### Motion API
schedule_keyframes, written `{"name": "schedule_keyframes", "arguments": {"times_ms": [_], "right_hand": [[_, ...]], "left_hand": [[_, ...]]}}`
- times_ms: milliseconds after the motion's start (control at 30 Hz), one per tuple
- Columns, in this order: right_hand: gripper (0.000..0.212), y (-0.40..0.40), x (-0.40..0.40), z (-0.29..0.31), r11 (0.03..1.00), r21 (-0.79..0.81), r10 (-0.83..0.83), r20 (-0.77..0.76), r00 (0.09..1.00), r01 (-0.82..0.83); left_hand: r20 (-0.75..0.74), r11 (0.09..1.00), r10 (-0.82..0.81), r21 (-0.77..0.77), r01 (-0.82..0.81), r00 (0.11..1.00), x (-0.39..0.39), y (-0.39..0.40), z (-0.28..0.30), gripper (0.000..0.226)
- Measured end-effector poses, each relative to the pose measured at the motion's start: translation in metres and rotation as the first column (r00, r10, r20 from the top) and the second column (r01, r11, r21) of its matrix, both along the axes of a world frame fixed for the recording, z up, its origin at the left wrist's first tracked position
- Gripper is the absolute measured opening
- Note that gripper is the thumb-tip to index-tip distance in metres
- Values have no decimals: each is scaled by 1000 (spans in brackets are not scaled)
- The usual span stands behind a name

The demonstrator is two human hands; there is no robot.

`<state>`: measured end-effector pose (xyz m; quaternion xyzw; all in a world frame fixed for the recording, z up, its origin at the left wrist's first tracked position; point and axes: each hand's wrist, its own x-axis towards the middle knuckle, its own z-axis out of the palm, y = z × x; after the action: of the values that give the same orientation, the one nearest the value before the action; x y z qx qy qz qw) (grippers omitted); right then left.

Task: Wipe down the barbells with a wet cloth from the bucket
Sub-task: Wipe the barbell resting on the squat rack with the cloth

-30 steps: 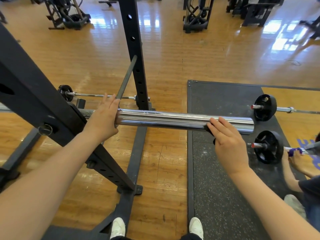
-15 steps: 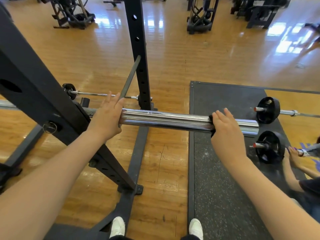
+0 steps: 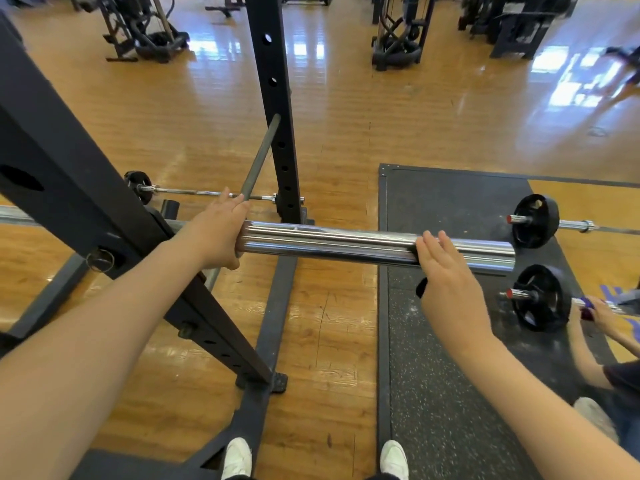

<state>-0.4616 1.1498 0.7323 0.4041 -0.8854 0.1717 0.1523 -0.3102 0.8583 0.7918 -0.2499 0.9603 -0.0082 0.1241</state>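
Observation:
A chrome barbell sleeve [image 3: 346, 244] lies across the black rack [image 3: 69, 188] at waist height. My left hand [image 3: 214, 233] rests over its inner end by the collar, fingers straight and thumb underneath. My right hand [image 3: 446, 278] lies with straight fingers on the sleeve near its outer end and presses a black cloth [image 3: 421, 287] against the metal. Only the cloth's edges show past my palm. No bucket is in view.
Two more barbells with small black plates [image 3: 535, 221] [image 3: 542, 297] lie on the dark rubber mat [image 3: 450, 195] to the right. There another person's hand [image 3: 597, 311] holds a purple cloth on one bar. A third bar [image 3: 194, 192] lies behind the rack upright [image 3: 273, 109].
My right hand with the cloth went from the sleeve's near side up over its top, then shifted slightly left and back. My left hand stayed at the collar.

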Motion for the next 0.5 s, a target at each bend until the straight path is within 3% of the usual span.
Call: {"name": "schedule_keyframes", "arguments": {"times_ms": [133, 333, 500], "right_hand": [[63, 6, -7, -5, 994, -85, -64, -5, 998, 64], [30, -14, -22, 1, 956, -294, -15, -91, 996, -12], [45, -1, -27, -7, 976, -192, 84, -96, 992, -101]], "left_hand": [[24, 999, 17, 36, -17, 1000, -2, -1, 2, 105], [0, 997, 23, 68, -23, 1000, 0, -3, 1, 107], [-18, 997, 24, 74, -23, 1000, 1, -4, 0, 108]]}}
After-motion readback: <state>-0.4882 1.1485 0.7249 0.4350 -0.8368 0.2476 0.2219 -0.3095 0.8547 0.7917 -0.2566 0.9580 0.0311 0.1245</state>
